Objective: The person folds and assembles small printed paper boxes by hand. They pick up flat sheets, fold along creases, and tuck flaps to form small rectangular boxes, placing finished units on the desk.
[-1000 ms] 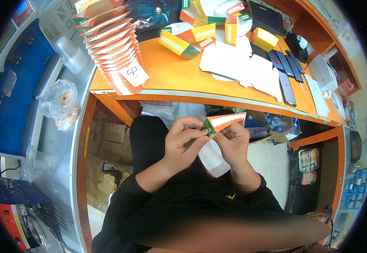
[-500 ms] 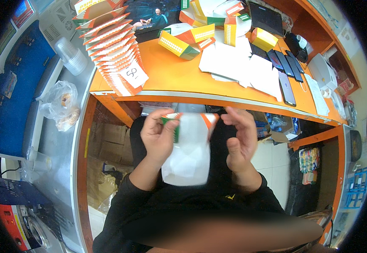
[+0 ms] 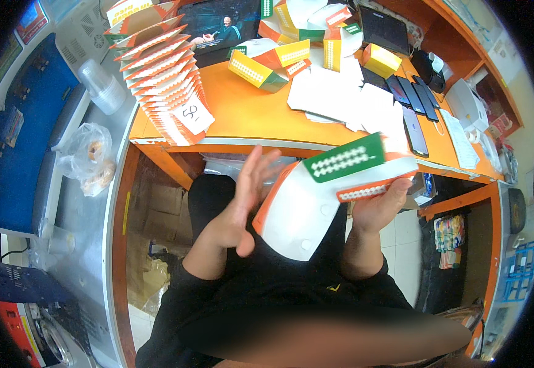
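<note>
One-handed hold, with little to steady it

The right hand [image 3: 374,211] grips the box [image 3: 297,214] at its right end, held up at the near edge of the table [image 3: 242,119]; the left hand [image 3: 236,211] is open, fingers spread, just beside the orange side. With a single hand on it, the box could twist or drop if the right thumb slackens, or crease if it pinches too hard. Swinging it forward could brush the papers [image 3: 322,92] by that edge; a stray left arm could topple the stack [image 3: 162,92] at the near left corner
</note>
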Demonstrator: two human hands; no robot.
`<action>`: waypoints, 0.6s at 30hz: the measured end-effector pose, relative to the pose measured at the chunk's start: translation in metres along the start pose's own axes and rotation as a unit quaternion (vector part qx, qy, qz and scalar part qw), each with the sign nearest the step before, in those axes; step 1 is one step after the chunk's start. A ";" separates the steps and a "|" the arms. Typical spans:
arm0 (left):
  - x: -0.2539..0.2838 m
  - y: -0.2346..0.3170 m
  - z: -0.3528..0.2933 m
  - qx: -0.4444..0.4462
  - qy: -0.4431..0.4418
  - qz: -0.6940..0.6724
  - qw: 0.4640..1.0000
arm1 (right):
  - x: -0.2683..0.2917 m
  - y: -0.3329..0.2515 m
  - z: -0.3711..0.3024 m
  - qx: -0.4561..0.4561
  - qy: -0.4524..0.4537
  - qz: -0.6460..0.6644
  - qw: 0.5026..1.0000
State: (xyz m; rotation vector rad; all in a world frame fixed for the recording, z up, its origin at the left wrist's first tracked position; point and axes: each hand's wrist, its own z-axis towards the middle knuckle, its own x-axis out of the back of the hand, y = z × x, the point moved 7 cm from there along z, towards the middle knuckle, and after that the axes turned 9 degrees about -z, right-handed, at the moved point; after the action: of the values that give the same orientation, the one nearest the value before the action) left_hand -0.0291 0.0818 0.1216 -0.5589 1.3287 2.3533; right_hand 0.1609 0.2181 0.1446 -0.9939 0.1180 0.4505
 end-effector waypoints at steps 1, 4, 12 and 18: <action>-0.008 -0.008 -0.002 0.039 -0.020 -0.006 0.999 | 0.001 0.003 0.002 -0.006 0.018 0.026 0.999; -0.026 -0.010 0.000 -0.044 -0.108 0.118 0.986 | -0.008 0.014 0.000 -0.045 0.037 0.033 0.998; -0.003 -0.018 0.001 -0.047 -0.009 0.190 0.981 | -0.069 0.007 -0.030 0.059 -0.273 -0.419 0.864; 0.009 -0.004 -0.002 -0.084 0.088 0.229 0.966 | -0.066 0.008 -0.007 -0.039 -0.247 -0.348 0.903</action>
State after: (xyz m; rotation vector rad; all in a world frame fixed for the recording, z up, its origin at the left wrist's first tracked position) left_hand -0.0343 0.0830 0.1136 -0.5696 1.4727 2.8691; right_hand 0.0985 0.1958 0.1540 -0.9013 -0.7028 0.0314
